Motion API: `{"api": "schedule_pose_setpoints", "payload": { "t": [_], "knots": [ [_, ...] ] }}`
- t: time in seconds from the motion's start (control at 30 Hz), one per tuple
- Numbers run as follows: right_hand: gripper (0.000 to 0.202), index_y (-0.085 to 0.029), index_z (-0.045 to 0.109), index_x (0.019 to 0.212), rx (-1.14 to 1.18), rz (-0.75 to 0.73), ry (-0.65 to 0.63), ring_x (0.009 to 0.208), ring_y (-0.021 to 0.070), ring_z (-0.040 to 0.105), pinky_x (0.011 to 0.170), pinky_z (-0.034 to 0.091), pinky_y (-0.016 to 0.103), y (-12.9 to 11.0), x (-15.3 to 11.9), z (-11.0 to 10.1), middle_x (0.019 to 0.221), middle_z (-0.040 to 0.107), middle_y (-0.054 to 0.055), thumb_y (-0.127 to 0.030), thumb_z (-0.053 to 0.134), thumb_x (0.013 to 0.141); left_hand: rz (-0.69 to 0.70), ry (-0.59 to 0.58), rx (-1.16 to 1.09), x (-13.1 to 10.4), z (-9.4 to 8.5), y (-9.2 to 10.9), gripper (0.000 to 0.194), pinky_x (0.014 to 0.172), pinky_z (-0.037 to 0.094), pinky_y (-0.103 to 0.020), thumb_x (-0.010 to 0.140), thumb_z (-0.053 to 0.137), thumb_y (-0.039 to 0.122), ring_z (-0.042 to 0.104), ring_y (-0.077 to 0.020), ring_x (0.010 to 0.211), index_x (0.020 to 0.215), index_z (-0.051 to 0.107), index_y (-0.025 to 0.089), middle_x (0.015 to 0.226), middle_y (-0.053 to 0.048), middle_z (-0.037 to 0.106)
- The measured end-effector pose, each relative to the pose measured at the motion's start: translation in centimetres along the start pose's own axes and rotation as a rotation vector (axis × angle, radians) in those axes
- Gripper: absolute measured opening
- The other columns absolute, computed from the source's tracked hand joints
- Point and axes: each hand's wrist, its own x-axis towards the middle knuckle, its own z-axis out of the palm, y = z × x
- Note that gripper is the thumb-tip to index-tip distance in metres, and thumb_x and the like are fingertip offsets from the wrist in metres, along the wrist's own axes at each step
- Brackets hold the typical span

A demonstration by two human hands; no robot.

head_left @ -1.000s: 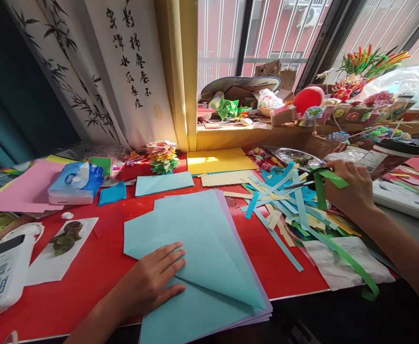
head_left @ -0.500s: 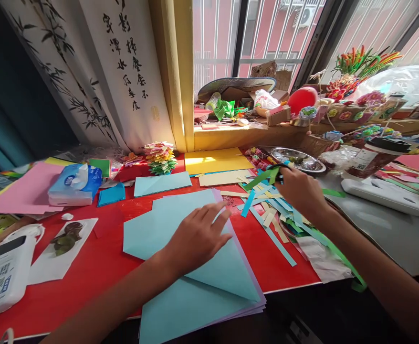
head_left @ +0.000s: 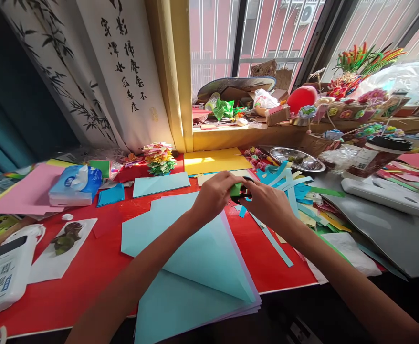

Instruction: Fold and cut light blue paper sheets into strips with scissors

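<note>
My left hand [head_left: 214, 195] is closed on a small piece of green paper [head_left: 235, 191], above the far end of the light blue sheets [head_left: 202, 301]. Close beside it, my right hand [head_left: 268, 200] grips black-handled scissors [head_left: 246, 187] at the green paper; the blades are mostly hidden. Lilac sheets [head_left: 243, 258] show under the blue ones, and one blue sheet has a folded edge. Cut strips in blue, green, cream and yellow [head_left: 338, 222] lie in a heap right of my right hand.
On the left are a tissue pack [head_left: 75, 186], pink paper [head_left: 25, 188] and a white device [head_left: 4, 277]. Yellow paper [head_left: 213, 161] and a paper-star stack [head_left: 160, 160] stand at the back. A metal dish [head_left: 311, 165], cup [head_left: 369, 160] and power strip [head_left: 384, 196] are at the right.
My left hand has lifted from the blue sheets and moved up to the green paper. My right hand has moved left with the scissors to meet it. The strip heap has spread and shifted.
</note>
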Motion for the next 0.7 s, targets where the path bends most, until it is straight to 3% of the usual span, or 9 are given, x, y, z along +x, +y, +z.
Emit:
{"api": "schedule_pose_setpoints", "payload": {
  "t": [0.13,0.23,0.33,0.4,0.43,0.47,0.57,0.63,0.7],
  "knots": [
    [0.026,-0.023,0.057,0.091,0.043,0.043,0.004,0.064,0.0172,0.055,0.045,0.023,0.024,1.0,-0.1,0.8,0.091,0.059,0.005,-0.044,0.050,0.079,-0.229,0.260,-0.217,2.7,-1.8,1.5,0.018,0.062,0.049,-0.018,0.087,0.046,0.023,0.058,-0.0061,0.063,0.094,0.062,0.018,0.082,0.000,0.061],
    [0.025,-0.022,0.059,0.087,0.108,0.002,0.030,0.071,0.0183,0.054,0.048,0.029,0.025,1.2,-0.3,1.7,0.098,0.055,0.007,-0.043,0.049,0.079,-0.159,0.310,-0.225,5.7,-0.4,2.9,0.021,0.065,0.051,-0.019,0.088,0.044,0.027,0.060,-0.0073,0.072,0.097,0.061,0.018,0.092,-0.002,0.061],
    [0.020,-0.020,0.060,0.089,0.124,-0.076,0.018,0.078,0.0211,0.050,0.059,0.036,0.029,0.4,-0.4,2.9,0.094,0.054,0.009,-0.032,0.045,0.082,0.018,0.025,-0.147,8.3,4.8,4.1,0.027,0.077,0.049,-0.022,0.090,0.037,0.022,0.059,-0.0117,0.093,0.103,0.059,0.015,0.101,-0.003,0.061],
    [0.019,-0.020,0.061,0.092,0.118,-0.112,-0.007,0.084,0.0237,0.048,0.067,0.038,0.033,-0.5,-0.2,3.9,0.094,0.054,0.010,-0.028,0.047,0.081,0.057,-0.356,0.022,8.9,9.3,4.7,0.036,0.080,0.049,-0.028,0.092,0.026,0.021,0.057,-0.0167,0.100,0.107,0.058,0.013,0.109,-0.004,0.060],
    [0.018,-0.020,0.061,0.091,0.126,-0.119,-0.023,0.089,0.0256,0.047,0.071,0.038,0.035,-1.0,-0.1,4.5,0.096,0.053,0.010,-0.029,0.052,0.078,0.089,-0.632,0.089,8.9,11.4,5.0,0.033,0.076,0.051,-0.033,0.091,0.032,0.023,0.056,-0.0207,0.103,0.112,0.056,0.015,0.114,-0.007,0.059],
    [0.019,-0.020,0.062,0.088,0.150,-0.116,-0.043,0.094,0.0276,0.045,0.073,0.039,0.037,-1.4,0.0,5.1,0.100,0.053,0.011,-0.032,0.057,0.074,0.085,-0.732,0.114,8.6,13.1,5.3,0.030,0.074,0.052,-0.036,0.087,0.045,0.025,0.055,-0.0261,0.104,0.112,0.057,0.015,0.113,-0.009,0.060],
    [0.016,-0.020,0.060,0.076,0.311,-0.054,-0.089,0.101,0.0285,0.044,0.077,0.041,0.038,-2.1,0.6,6.6,0.102,0.052,0.011,-0.035,0.060,0.069,0.125,-0.805,0.330,7.1,15.2,6.2,0.047,0.096,0.037,-0.052,0.083,0.053,0.031,0.038,-0.0372,0.123,0.123,0.049,0.007,0.127,-0.018,0.050],
    [0.014,-0.021,0.056,0.069,0.544,0.014,-0.072,0.096,0.0263,0.047,0.077,0.041,0.038,-2.0,0.8,7.2,0.096,0.054,0.008,-0.034,0.054,0.073,0.275,-0.678,0.417,6.3,13.8,6.7,0.046,0.104,0.027,-0.051,0.087,0.045,0.032,0.030,-0.0351,0.129,0.125,0.047,0.006,0.132,-0.018,0.045],
    [0.018,-0.023,0.055,0.068,0.798,0.072,-0.055,0.089,0.0243,0.051,0.074,0.042,0.039,-1.7,0.8,7.4,0.089,0.057,0.004,-0.037,0.048,0.076,0.376,-0.525,0.453,5.9,10.9,6.8,0.038,0.105,0.025,-0.049,0.090,0.037,0.029,0.034,-0.0318,0.127,0.116,0.054,0.007,0.125,-0.015,0.051]
  ]
}}
